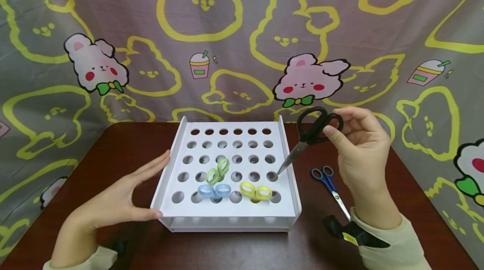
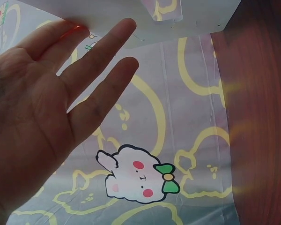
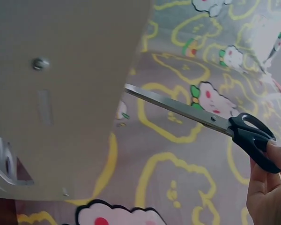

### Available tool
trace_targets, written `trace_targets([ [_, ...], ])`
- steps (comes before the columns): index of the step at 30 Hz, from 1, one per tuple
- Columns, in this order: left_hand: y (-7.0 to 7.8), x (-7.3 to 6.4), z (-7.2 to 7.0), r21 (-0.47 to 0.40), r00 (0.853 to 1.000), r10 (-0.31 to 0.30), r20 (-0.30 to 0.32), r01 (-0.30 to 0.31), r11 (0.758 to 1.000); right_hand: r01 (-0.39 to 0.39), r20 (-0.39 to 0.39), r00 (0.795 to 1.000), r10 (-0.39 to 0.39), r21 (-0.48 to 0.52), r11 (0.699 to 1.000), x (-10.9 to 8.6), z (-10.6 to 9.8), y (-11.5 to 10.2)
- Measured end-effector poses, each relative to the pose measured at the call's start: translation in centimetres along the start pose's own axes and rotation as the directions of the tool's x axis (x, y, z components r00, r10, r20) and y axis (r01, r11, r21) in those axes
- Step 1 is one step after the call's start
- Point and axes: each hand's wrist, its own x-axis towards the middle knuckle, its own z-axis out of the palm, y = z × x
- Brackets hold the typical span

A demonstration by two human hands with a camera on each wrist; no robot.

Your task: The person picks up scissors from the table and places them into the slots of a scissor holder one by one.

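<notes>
Black scissors (image 1: 309, 137) are up over the right side of the white rack (image 1: 227, 210), handles outside its right wall, blades slanting down and inward. Tip is at the rightmost hole of the rack's second row from the front; can't tell if it's inside or just above.

Right hand (image 1: 361, 146) pinches one black handle loop, thumb against fingers. Left hand (image 1: 124, 194) is at the rack's left wall, thumb and fingers spread apart, thumb at the front corner, fingertips farther back along the wall.

Risks, my read: steep slant could make the tip catch the hole rim or skid across the rack top. Grip is far back on one loop, so the scissors could swivel, or the blades splay and jam. A hard push could slide the rack, since the left hand steadies only one side. Dropping the right wrist could knock the blue scissors (image 1: 332, 186) lying on the table (image 1: 124, 148), right of the rack. Drifting left could bump the yellow handles (image 1: 257, 193) in the rack's front row; green handles (image 1: 219, 173) and light-blue handles (image 1: 213, 191), nearer rack centre, seem safer.

Looks: black two-loop handles, slim silver blades, shut or nearly so, narrowing to a point, small pivot screw near the handles. No damage visible.
</notes>
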Motion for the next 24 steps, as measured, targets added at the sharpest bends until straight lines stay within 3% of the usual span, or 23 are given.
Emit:
trace_targets([
  [11, 0.1, -0.1, 0.0, 0.020, 1.000, 0.007, -0.007, -0.007, 1.000, -0.060, 0.024, 0.998, 0.066, -0.192, 0.979, -0.7, 1.2, 2.1],
  [20, 0.3, 0.0, -0.1, 0.016, 1.000, 0.011, -0.002, -0.011, 1.000, -0.056, 0.090, 0.992, 0.084, -0.275, 0.960, -1.0, 1.7, 3.0],
  [24, 0.3, 0.0, -0.1, 0.013, 1.000, 0.003, -0.003, -0.003, 1.000, -0.030, 0.137, 0.988, 0.068, -0.261, 0.965, -1.1, 1.9, 3.4],
])
